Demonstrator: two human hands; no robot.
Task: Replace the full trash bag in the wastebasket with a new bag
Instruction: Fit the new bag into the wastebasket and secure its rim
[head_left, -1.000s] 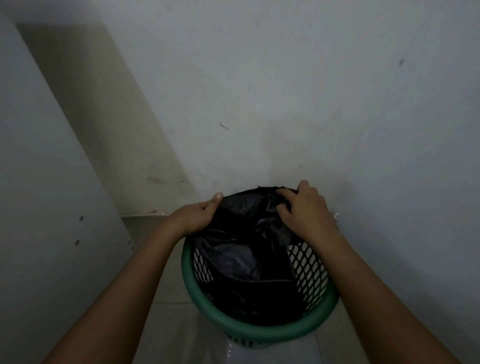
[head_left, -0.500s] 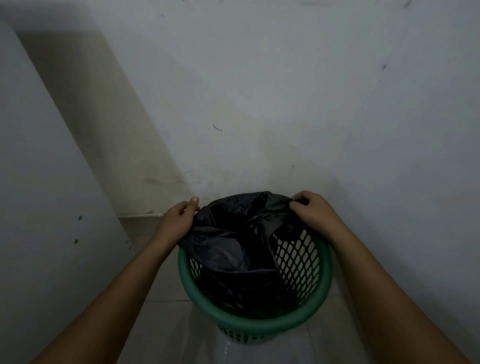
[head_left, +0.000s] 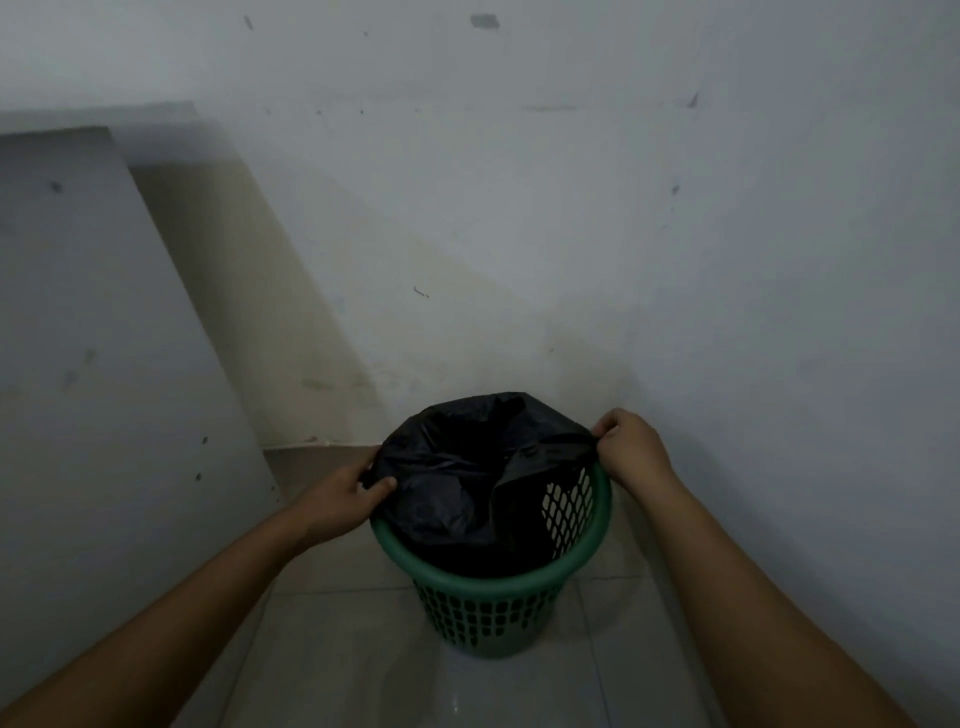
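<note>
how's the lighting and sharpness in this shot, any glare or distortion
Head view: dim and murky; the black bag loses fold detail, though the green wastebasket rim reads clearly. Faint glare on the floor tile. Wide-angle stretch along the forearms; slightly soft overall.

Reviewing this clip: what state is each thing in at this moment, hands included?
black trash bag: in the basket, mouth pulled wide, far edge draped over the rim, near edge not.
green wastebasket: upright on the tiled floor, mesh bare on the right inside.
left hand: pinching the bag's left edge.
right hand: pinching the bag's right edge.
</note>
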